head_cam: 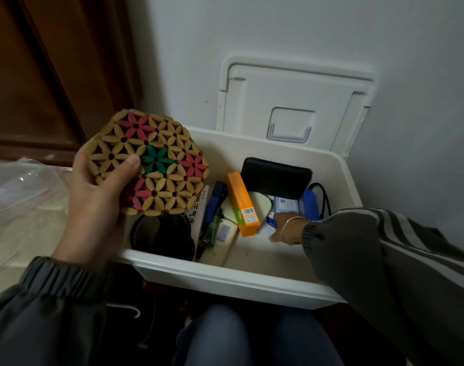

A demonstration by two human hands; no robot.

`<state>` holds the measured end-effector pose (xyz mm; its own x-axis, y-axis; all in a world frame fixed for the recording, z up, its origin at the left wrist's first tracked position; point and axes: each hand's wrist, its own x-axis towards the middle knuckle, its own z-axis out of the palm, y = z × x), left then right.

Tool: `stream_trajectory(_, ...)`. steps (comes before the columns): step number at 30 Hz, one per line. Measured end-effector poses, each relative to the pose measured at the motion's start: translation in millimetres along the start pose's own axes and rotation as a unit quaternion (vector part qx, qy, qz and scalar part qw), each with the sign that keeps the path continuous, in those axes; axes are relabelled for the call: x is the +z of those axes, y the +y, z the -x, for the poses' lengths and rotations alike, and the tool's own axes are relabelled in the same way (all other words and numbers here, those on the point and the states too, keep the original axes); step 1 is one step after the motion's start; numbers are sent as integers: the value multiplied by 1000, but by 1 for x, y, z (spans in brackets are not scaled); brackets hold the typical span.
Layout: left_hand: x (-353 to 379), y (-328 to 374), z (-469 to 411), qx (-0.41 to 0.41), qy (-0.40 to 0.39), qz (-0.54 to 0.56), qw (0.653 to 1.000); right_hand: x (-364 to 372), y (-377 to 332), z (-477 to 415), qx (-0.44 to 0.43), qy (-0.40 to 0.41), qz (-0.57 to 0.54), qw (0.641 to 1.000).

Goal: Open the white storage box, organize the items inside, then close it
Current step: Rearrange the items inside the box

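**Box open, sorting under way, closing not yet started.**

The white storage box (225, 276) stands against the wall in front of the person's knees. Its lid (294, 101) is raised and leans on the wall, so the opening step is complete. The left hand (99, 207) grips a flower-pattern bamboo mat (151, 162) above the box's left end, thumb across its face. The right hand (287, 229) reaches inside beside a small blue item (271, 222); whether it pinches that item cannot be told. An orange carton (242, 204), black case (275, 178) and black mesh cup (162, 235) lie loosely arranged. Judged remaining: most of the sorting, placing the mat, and lid closure.
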<state>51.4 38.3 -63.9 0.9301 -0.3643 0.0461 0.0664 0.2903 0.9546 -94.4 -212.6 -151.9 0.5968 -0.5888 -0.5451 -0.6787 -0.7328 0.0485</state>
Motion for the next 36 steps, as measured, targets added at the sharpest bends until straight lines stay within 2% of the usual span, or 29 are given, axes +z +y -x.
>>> stream_trajectory(2,1,1,1,-2,3,-1,1000,4,3,-4,-6,0,2,1000)
stream_trajectory(8,1,4,2,-17,-1,-4,1000,-10,1,1,1,-115,-4,993)
stream_trajectory(12,1,4,2,-24,-4,-3,1000,-30,4,14,-3,-136,-171,976)
stream_trajectory(15,1,6,2,-28,-14,-12,999,-44,20,23,-39,-106,-288,951)
stream_trajectory(20,4,4,1,-41,-35,-26,998,-44,38,30,-41,-123,-394,910)
stream_trajectory(22,4,4,0,-42,-42,-35,998,-47,41,33,-56,-131,-474,869)
stream_trajectory(24,4,4,0,-47,-42,-41,997,-50,43,33,-77,-115,-590,796)
stream_trajectory(27,9,8,0,-64,-57,-42,995,-52,43,34,-102,-42,-726,679)
stream_trajectory(30,28,15,1,-95,-130,-56,985,-57,43,33,-141,9,-796,589)
stream_trajectory(32,52,15,0,-117,-200,-69,970,-61,46,32,-161,57,-814,555)
stream_trajectory(36,107,-2,-2,-238,-331,-116,905,-62,54,31,-165,212,-795,544)
